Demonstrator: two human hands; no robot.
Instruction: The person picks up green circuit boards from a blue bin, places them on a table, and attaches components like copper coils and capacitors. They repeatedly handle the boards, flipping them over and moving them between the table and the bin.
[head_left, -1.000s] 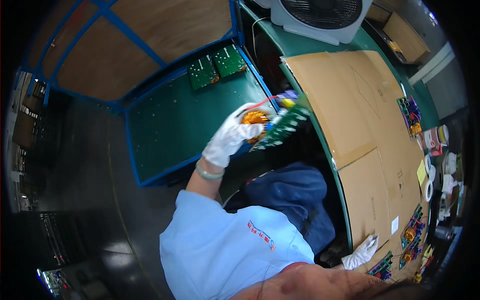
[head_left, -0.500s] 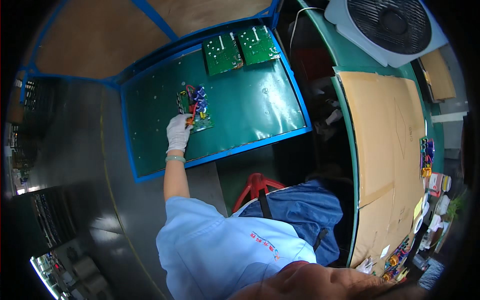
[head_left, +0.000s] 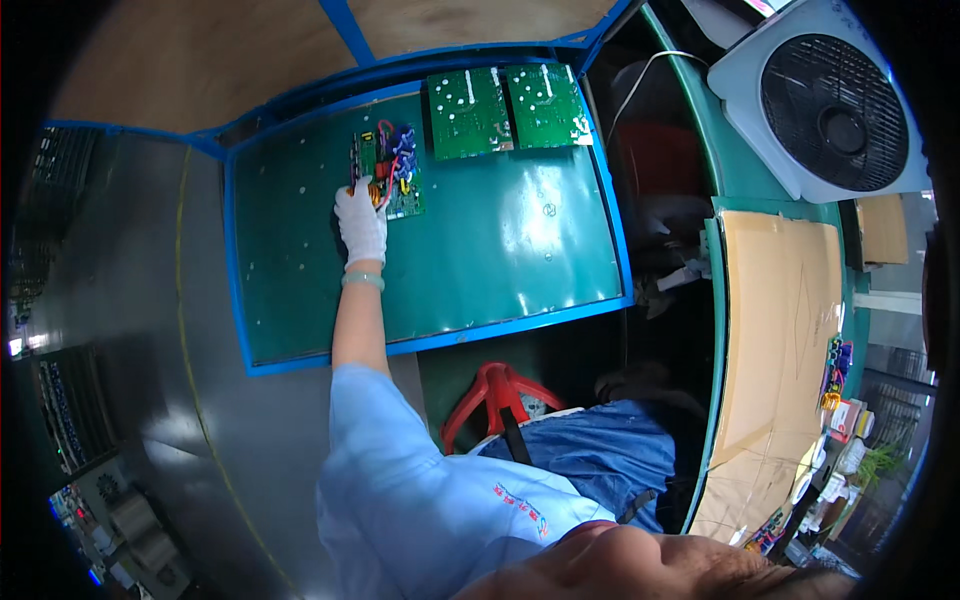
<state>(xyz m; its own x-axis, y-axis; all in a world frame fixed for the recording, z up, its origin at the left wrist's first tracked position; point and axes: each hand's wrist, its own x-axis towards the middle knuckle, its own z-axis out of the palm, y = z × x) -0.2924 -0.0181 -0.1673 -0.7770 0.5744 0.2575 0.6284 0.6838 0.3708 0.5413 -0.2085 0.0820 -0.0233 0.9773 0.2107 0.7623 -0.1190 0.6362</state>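
My left hand (head_left: 362, 228), in a white glove, reaches across the green tabletop (head_left: 470, 255). Its fingers are closed on the near left edge of a circuit board (head_left: 405, 203), by a copper-coloured coil. Blue parts, red wires and other components stand on this board's upper face. Whether it rests flat on the top or is slightly raised, I cannot tell. Two more green circuit boards (head_left: 468, 120) (head_left: 548, 112) lie side by side near the far right corner, studded with white spots. My right hand is out of view.
A blue frame (head_left: 500, 328) edges the tabletop. To the right is a bench with cardboard (head_left: 775, 330), a box fan (head_left: 835, 115) and another populated board (head_left: 836, 372). Below the table stands a red stool (head_left: 492, 400). A yellow line (head_left: 183, 300) runs along the floor at left.
My left hand and the populated circuit board have moved farther away across the tabletop and a little left. The whole view has shifted. The two flat boards stay in their corner.
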